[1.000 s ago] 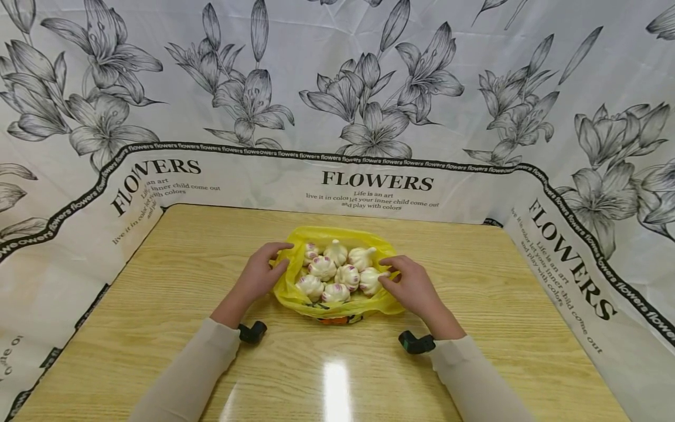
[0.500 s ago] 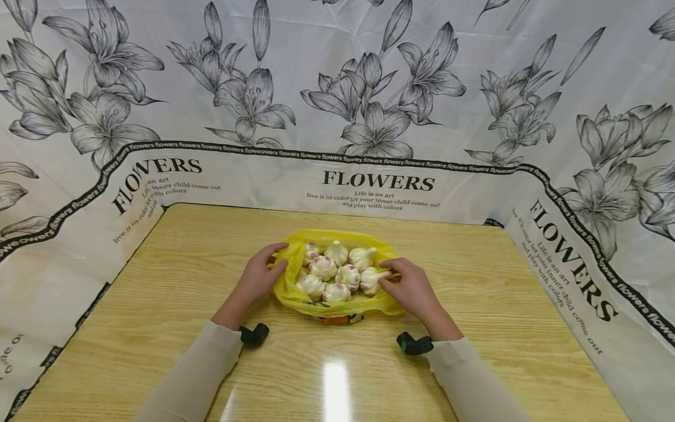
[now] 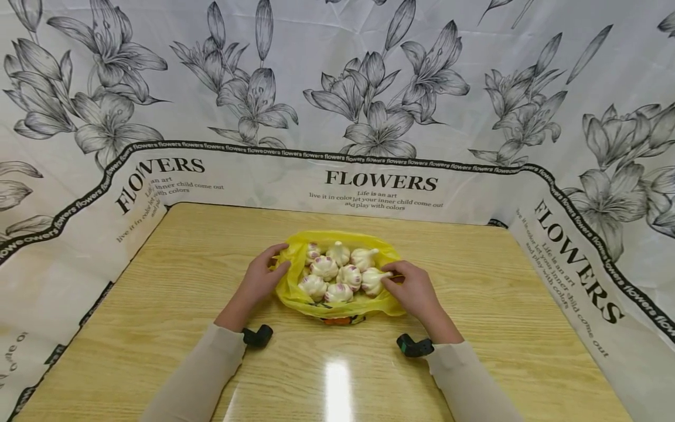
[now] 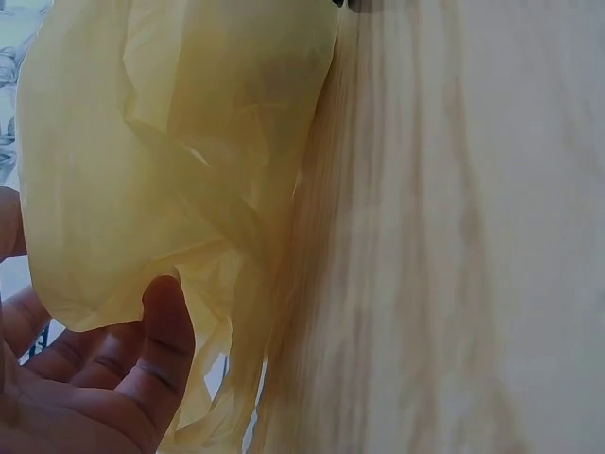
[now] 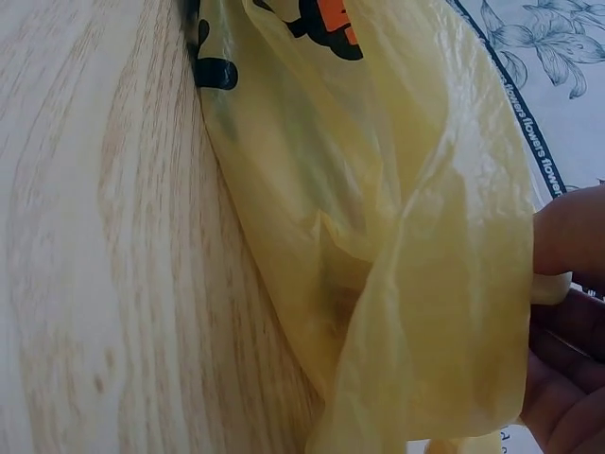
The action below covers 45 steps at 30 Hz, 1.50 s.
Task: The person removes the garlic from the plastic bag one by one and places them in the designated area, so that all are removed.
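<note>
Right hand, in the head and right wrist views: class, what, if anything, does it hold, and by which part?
A garlic bulb, pinched by its stem.

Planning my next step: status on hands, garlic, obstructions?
Left hand holding yellow bag. Right hand pinching garlic bulb by its stem. Bulb sits inside bag. Neighbouring bulbs close beside.

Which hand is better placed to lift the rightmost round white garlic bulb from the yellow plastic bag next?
Right, probably. The right hand seems to pinch the garlic bulb by its stem, while the left hand is at the left rim of the yellow plastic bag, farther away.
</note>
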### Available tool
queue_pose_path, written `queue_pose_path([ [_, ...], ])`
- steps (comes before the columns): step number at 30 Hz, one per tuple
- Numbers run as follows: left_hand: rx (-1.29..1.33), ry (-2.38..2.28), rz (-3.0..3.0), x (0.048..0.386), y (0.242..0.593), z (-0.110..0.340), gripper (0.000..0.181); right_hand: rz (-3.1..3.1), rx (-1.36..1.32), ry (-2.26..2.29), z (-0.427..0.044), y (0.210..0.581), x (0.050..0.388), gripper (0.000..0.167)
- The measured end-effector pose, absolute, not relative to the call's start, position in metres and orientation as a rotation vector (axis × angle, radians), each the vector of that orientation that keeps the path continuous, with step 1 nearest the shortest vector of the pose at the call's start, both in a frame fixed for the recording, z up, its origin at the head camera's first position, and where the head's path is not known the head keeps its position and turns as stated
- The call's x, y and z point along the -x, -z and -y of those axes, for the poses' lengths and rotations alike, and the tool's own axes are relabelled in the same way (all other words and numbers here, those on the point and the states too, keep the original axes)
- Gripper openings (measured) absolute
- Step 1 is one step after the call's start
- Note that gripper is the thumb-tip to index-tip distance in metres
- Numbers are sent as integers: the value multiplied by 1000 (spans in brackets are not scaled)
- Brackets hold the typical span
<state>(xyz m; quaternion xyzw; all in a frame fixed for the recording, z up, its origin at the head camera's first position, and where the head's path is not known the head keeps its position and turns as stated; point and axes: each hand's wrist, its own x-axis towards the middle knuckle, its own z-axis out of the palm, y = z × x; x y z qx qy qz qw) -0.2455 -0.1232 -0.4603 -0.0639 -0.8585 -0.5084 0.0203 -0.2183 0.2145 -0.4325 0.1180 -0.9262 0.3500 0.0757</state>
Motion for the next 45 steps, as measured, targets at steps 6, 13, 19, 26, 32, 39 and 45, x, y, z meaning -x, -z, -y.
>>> queue_pose_path([
  [6,184,1615,2635,243,460,122,46,2780,-347,-1028,-217,433,217,21],
  [13,174,1624,2641,242,462,122,51,2780,-384,-995,-219,431,218,21],
  [19,190,1652,2648,241,461,122,57,2759,-399,-994,-221,426,219,22],
  [26,208,1650,2643,239,461,121,59,2708,-397,-1018,-225,420,217,21],
  [32,196,1655,2631,238,460,121,58,2645,-403,-1099,-228,415,216,23],
  [39,204,1661,2617,238,459,120,57,2588,-303,-1229,-236,408,214,27],
  [45,209,1646,2623,238,460,120,57,2530,-231,-1284,-247,404,214,33],
])
